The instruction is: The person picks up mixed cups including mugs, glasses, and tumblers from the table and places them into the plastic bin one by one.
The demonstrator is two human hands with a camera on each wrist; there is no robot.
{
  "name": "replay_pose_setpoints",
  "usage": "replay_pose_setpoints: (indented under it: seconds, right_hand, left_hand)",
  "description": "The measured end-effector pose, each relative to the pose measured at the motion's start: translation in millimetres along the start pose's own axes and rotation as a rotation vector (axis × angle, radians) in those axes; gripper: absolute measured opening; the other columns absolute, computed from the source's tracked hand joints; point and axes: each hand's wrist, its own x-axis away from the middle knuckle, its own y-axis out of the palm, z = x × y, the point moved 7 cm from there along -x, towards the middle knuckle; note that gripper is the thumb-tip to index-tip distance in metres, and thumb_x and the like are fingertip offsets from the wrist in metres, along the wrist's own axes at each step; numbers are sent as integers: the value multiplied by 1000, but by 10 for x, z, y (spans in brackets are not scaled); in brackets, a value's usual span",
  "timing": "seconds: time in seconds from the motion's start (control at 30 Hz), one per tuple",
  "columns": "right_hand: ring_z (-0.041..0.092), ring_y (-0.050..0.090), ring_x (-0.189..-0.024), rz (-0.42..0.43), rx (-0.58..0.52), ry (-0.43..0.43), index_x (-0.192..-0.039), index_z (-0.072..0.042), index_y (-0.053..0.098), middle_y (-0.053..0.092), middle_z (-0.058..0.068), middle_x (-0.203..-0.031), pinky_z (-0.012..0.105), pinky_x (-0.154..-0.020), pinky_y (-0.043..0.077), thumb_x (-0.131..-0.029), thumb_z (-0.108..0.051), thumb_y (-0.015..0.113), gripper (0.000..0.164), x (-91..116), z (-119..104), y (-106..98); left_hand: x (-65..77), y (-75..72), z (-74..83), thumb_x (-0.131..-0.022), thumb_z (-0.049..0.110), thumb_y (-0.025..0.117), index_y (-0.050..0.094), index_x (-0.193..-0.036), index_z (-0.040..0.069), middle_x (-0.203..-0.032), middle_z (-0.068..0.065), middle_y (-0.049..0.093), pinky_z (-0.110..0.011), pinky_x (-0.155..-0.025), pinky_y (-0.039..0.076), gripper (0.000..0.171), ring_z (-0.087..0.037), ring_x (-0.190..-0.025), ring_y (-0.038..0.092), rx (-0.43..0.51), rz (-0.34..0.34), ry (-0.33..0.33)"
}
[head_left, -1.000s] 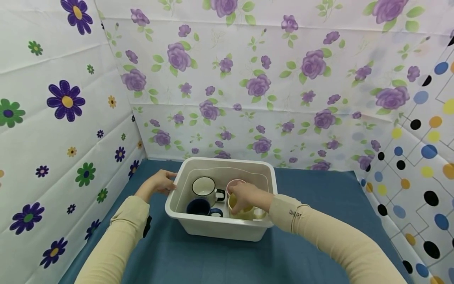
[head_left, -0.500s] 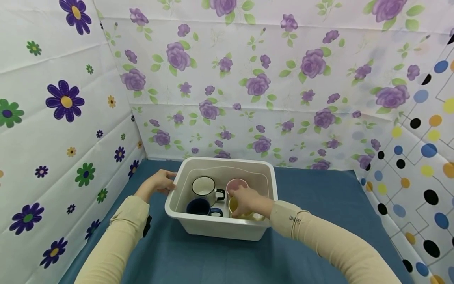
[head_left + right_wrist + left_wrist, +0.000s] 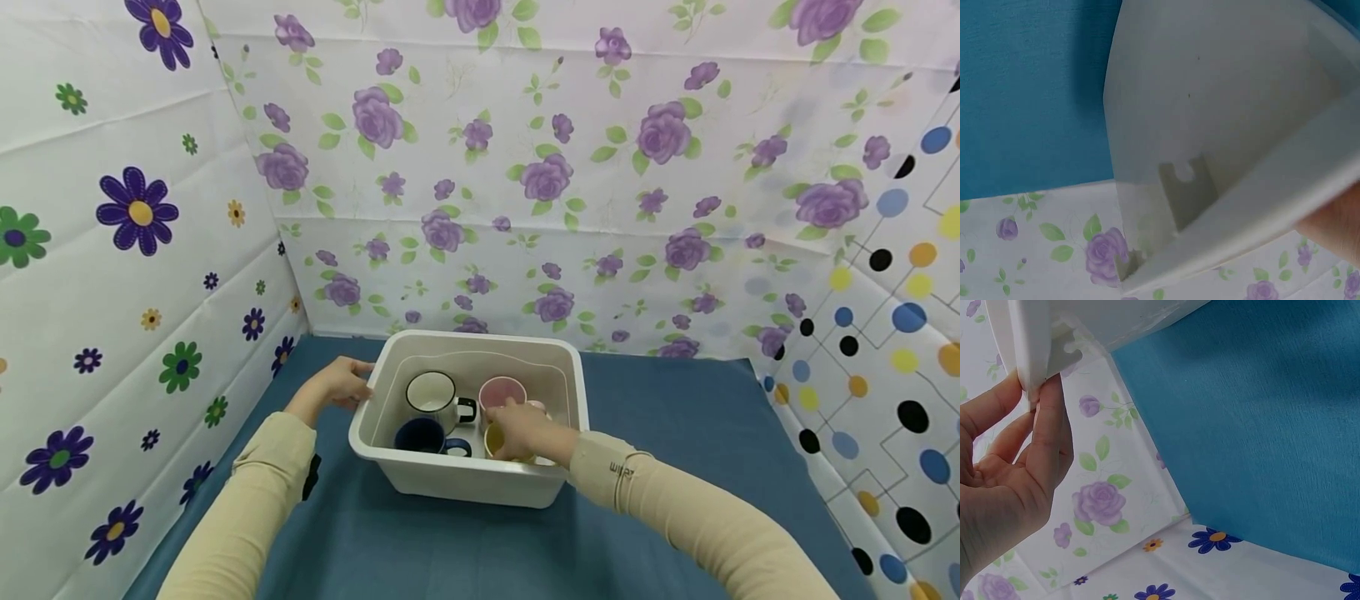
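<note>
A white plastic bin (image 3: 472,485) stands on the table with several mugs inside. My left hand (image 3: 339,383) pinches its left rim between thumb and fingers; the left wrist view shows that rim (image 3: 1030,337) up close. Inside the bin, my right hand (image 3: 528,429) grips a yellow mug (image 3: 492,437) at the front right, hiding most of it. Behind that is a pink mug (image 3: 502,388), near my fingertips. On the left side sit a white mug with a black rim (image 3: 431,395) and a navy mug (image 3: 420,437). The bin's wall (image 3: 1210,94) blocks the mugs in the right wrist view.
Blue cloth (image 3: 660,433) covers the table around the bin. A flowered sheet (image 3: 480,183) hangs behind it, a daisy-patterned sheet (image 3: 135,317) on the left and a dotted one (image 3: 885,350) on the right.
My right hand has shifted slightly lower and to the left over the yellow mug. More of the pink mug shows now, including its handle. The left hand stays at the bin's rim.
</note>
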Motion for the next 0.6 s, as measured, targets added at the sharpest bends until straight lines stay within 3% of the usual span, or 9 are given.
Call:
replay_pose_setpoints:
  seconds: [0.17,0.37,0.6]
  right_hand:
    - [20,54,-89,33,-50,-31,-108,-15,62,59,4,-97,40,-74,45,-70,-28,81,44,-1,9,37]
    - [32,62,-84,47,-64,-55,-101,-15,58,57,16,-101,44,-69,54,-73,-23,78,35,-8,9,127]
    - [35,63,-87,70,-17,-55,-104,-15,59,58,17,-102,46,-72,54,-74,-27,78,38,-40,21,176]
  left_hand:
    - [3,-14,11,-88,-4,56,29,-144,-5,-106,-25,60,-41,-78,57,62,-23,-86,68,-14,-6,12]
    - [-5,-13,7,-88,-4,56,29,-144,-6,-109,-27,59,-41,-78,57,62,-29,-92,68,-16,-13,16]
    - [0,-3,8,-89,-3,55,28,-144,-6,-110,-27,59,-41,-78,57,62,-21,-83,67,-28,-16,22]
